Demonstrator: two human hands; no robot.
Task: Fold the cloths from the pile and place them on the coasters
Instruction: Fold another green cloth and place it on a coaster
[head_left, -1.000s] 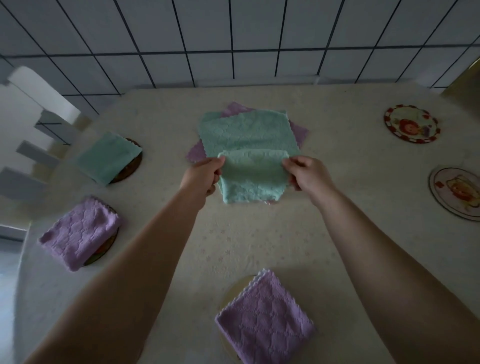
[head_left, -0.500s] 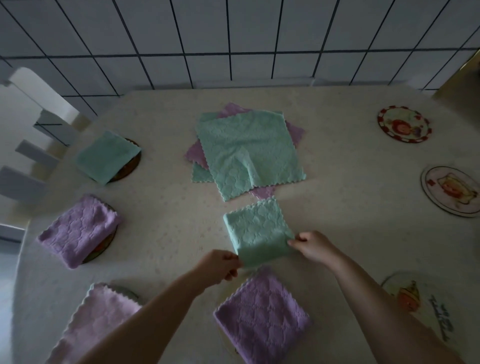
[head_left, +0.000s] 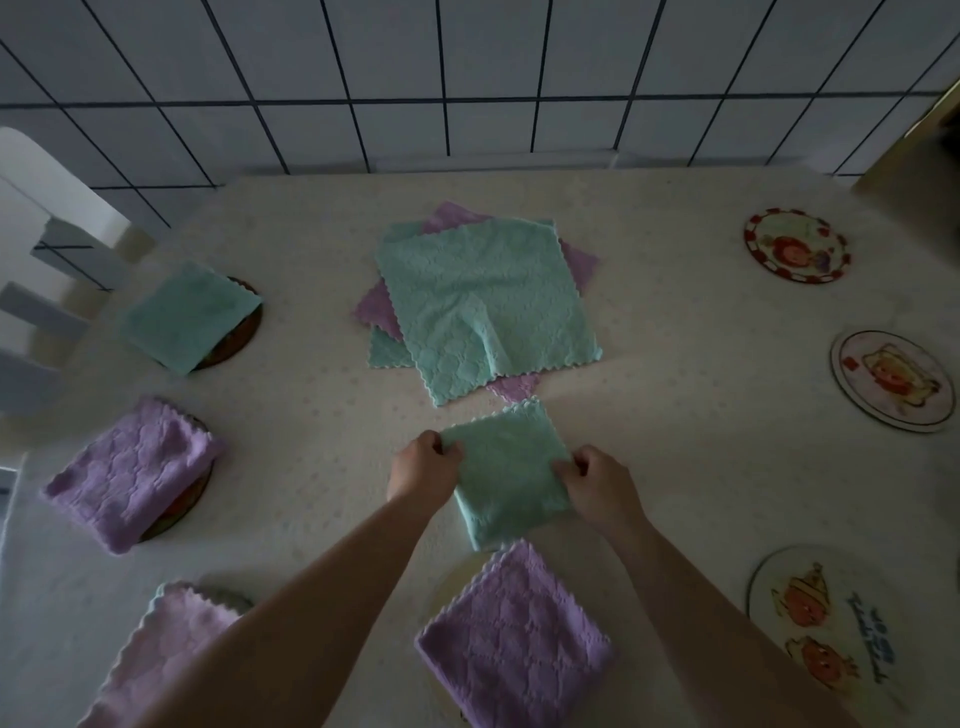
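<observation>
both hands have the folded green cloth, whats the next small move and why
Probably carry the folded green cloth, pinched by the left hand and right hand, rightward to the bare coaster near the right forearm. The four coasters on the left and near side already hold cloths; this looks like the closest of three empty ones.

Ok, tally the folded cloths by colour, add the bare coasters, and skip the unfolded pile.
Folded green cloths: 2, the far-left green cloth and the held green cloth.
Folded purple cloths: 3, the left purple cloth, the corner purple cloth and the near purple cloth.
Bare coasters: 3, the far coaster, the middle coaster and the near coaster.
Total: 8.
</observation>
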